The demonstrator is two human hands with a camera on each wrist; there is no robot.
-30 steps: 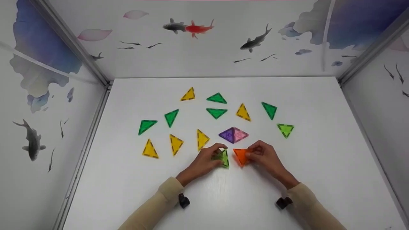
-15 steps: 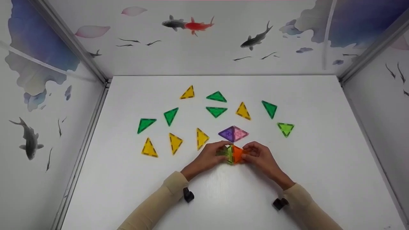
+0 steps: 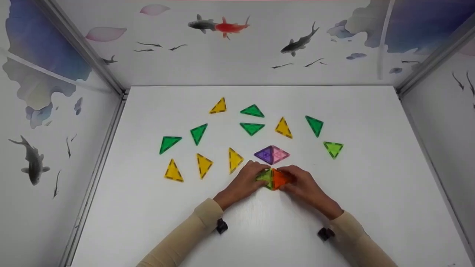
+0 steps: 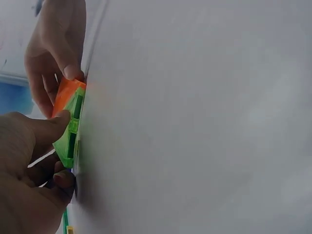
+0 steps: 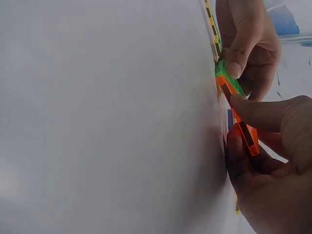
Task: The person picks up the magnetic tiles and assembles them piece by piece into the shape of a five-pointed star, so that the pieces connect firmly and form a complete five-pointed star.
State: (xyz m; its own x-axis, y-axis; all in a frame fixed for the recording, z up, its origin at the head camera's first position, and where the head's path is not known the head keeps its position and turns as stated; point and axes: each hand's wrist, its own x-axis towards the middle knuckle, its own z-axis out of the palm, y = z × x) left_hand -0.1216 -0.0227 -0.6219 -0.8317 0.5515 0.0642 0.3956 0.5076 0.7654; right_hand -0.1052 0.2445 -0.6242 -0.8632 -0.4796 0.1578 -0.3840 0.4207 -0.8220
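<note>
My left hand (image 3: 246, 180) pinches a light green triangular magnetic tile (image 3: 265, 178) between thumb and fingers. An orange triangular magnetic tile (image 3: 279, 179) is pinched by my right hand (image 3: 305, 184). The two tiles meet edge to edge, making a diamond low over the table. In the left wrist view the thumb lies on the green tile (image 4: 71, 131), with the orange tile (image 4: 66, 95) beyond it. From the right wrist, the orange tile (image 5: 243, 124) looks tilted against the table. Just beyond the hands, a purple tile (image 3: 264, 154) and a pink tile (image 3: 279, 154) lie joined as another diamond.
Yellow triangle tiles (image 3: 235, 160) lie to the left and at the back of the white table (image 3: 245, 230). Dark green triangles (image 3: 252, 128) are scattered farther back, and a light green triangle (image 3: 333, 149) lies at the right. Printed walls (image 3: 256, 52) enclose the table.
My hands have drawn together, bringing the green and orange tiles from a gap to edge contact. My right fingers have spread around the orange tile. The tiles on the table stay put.
</note>
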